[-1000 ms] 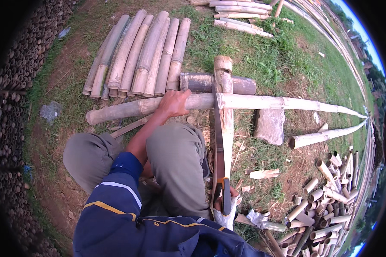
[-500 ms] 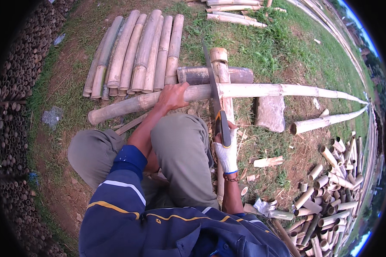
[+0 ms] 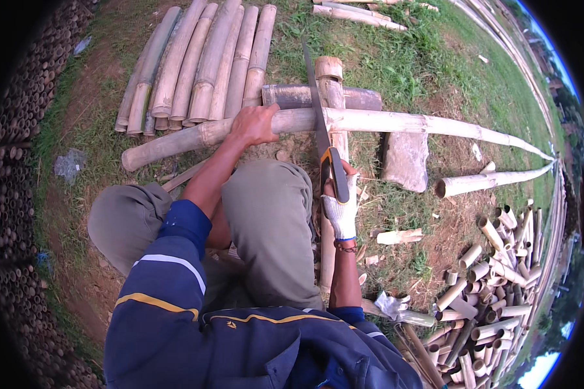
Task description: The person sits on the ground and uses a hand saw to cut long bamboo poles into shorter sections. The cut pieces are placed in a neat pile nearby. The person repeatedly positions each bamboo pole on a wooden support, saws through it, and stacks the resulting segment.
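A long pale bamboo pole (image 3: 396, 121) lies crosswise in front of me, over an upright-running bamboo support (image 3: 334, 97) and a dark bamboo piece (image 3: 363, 99). My bare left hand (image 3: 255, 124) is wrapped over the pole, left of the saw. In a white fingerless-tipped glove, my right hand (image 3: 341, 204) grips the orange-and-black handle of a hand saw (image 3: 322, 129). The saw's blade crosses the pole just right of my left hand, its tip pointing away from me. Whether the teeth sit in a cut cannot be made out.
Several cut bamboo lengths (image 3: 207, 71) lie side by side at the far left. A stone block (image 3: 405, 161) sits under the pole. Another pole (image 3: 474, 183) lies to the right, above a heap of short bamboo offcuts (image 3: 499, 292). Stacked bamboo (image 3: 10, 227) lines the left.
The view has shifted slightly, so the scene sits higher and a little left. Both hands keep their holds on pole and saw, and the blade stays at the same place across the pole.
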`<state>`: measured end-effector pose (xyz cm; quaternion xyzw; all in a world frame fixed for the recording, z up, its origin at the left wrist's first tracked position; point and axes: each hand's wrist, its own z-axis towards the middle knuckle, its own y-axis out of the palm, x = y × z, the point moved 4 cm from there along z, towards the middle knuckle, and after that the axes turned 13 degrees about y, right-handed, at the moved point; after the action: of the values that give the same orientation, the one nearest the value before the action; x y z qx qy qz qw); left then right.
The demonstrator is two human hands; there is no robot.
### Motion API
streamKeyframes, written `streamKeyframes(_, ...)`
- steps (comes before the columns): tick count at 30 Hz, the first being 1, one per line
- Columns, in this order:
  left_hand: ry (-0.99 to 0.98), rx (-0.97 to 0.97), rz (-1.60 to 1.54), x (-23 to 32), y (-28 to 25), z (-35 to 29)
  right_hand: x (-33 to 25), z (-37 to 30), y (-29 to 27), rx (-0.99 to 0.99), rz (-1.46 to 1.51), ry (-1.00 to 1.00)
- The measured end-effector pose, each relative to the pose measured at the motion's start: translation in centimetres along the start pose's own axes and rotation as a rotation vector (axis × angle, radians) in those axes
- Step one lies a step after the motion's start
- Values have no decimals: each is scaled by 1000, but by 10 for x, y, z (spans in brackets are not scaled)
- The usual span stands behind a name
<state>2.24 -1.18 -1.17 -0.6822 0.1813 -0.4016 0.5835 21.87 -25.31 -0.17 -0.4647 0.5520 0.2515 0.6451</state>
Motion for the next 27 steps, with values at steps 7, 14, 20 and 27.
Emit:
streamKeyframes(7,43,155,86,7,15,-12,-57,19,-1,-105,132,128)
streamKeyframes(14,122,277,105,2,29,-14,-51,-28,-20,-42,-56,169)
streamKeyframes(20,91,278,82,2,31,-22,-35,-226,-98,-14,-167,106)
streamKeyframes(27,71,293,151,0,36,-17,6,-61,-38,-8,-174,117)
